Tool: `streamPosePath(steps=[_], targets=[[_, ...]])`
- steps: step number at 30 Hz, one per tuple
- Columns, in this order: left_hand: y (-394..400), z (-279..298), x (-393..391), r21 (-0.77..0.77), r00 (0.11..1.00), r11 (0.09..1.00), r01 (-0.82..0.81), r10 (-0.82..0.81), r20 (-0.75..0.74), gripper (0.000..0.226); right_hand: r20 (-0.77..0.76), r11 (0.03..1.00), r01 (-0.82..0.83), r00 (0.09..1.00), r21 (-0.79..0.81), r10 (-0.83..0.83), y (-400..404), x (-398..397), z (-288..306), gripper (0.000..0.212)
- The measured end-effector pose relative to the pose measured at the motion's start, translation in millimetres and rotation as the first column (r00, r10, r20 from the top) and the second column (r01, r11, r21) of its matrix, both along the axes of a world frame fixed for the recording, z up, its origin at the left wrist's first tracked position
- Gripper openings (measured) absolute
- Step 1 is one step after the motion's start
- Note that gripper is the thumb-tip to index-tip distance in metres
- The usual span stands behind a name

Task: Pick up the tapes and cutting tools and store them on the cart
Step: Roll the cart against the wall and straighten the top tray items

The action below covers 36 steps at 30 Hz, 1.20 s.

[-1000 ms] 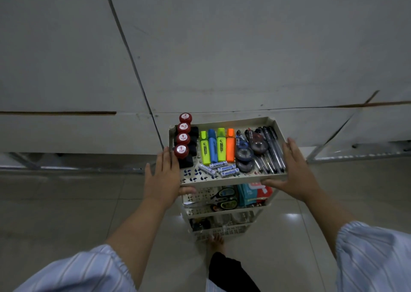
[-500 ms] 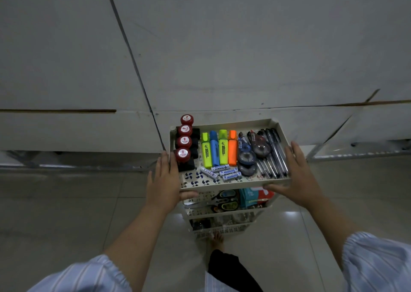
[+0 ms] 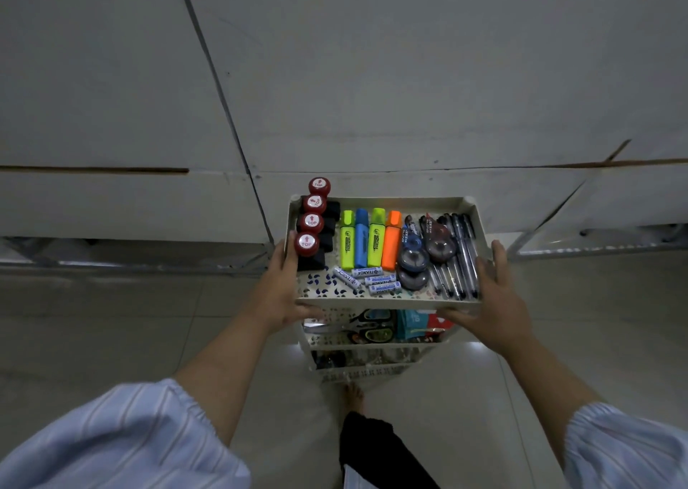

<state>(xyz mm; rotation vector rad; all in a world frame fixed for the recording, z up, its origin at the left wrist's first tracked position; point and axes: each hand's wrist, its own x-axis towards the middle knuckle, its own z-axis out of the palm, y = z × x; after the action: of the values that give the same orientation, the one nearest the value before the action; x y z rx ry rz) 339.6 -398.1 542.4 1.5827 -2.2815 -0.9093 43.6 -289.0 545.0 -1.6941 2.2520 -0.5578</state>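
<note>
On the tiled floor (image 3: 111,339), close to a grey wall (image 3: 372,78), stands a white three-tier cart (image 3: 376,371). The left hand (image 3: 281,295) grips the left near corner of the top tray (image 3: 387,302), fingers (image 3: 284,255) lying up along the tray's outer side and thumb hooked under the front edge. The right hand (image 3: 495,302) grips the right near corner likewise, fingers clenched against the side wall and thumb under the front rim.

Contents of the top tray, left to right: four black stamps with red caps (image 3: 312,222) in a row along the left wall, the farthest projecting past the rear rim; four highlighters (image 3: 370,241) side by side in yellow, blue, green and orange; four loose batteries (image 3: 372,282) near the front; correction tape dispensers (image 3: 413,261), three dark blue and one dark red, touching one another; a bundle of clear-barrelled pens (image 3: 458,261) against the right wall.

On the middle tier, scissors (image 3: 368,326) with black and yellow-green handles lie at left, beside a teal box (image 3: 411,324) and a red item partly hidden by the right thumb. The contents of the bottom tier cannot be made out. A bare foot (image 3: 352,397) and a dark trouser leg show below the cart. Both forearms emerge from striped light-blue sleeves (image 3: 123,440).
</note>
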Motion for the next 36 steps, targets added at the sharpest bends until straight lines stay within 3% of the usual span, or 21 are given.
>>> streamPosePath(steps=[6, 20, 29, 36], targets=[[-19.3, 5.4, 2.0, 0.023, 0.997, 0.998, 0.062, -0.063, 0.036, 0.139, 0.02, 0.998, 0.052, 0.998, -0.018, -0.052, 4.0, 9.3, -1.9, 0.108], [-16.7, 1.6, -11.2, 0.083, 0.996, 0.996, -0.041, 0.047, -0.076, 0.138, 0.051, 0.999, 0.031, 0.998, -0.031, -0.029, -1.3, -4.4, -4.7, 0.109], [-39.8, 11.4, -36.4, 0.136, 1.0, 0.991, -0.005, 0.005, 0.005, 0.126, 0.055, 0.998, 0.035, 0.998, -0.057, -0.032, -26.1, -27.4, -8.0, 0.109], [-37.5, 14.2, -60.3, 0.191, 1.0, 0.982, -0.005, 0.008, -0.018, 0.118, 0.086, 1.0, -0.017, 0.996, -0.022, 0.019, -50.3, -65.6, -6.0, 0.111]])
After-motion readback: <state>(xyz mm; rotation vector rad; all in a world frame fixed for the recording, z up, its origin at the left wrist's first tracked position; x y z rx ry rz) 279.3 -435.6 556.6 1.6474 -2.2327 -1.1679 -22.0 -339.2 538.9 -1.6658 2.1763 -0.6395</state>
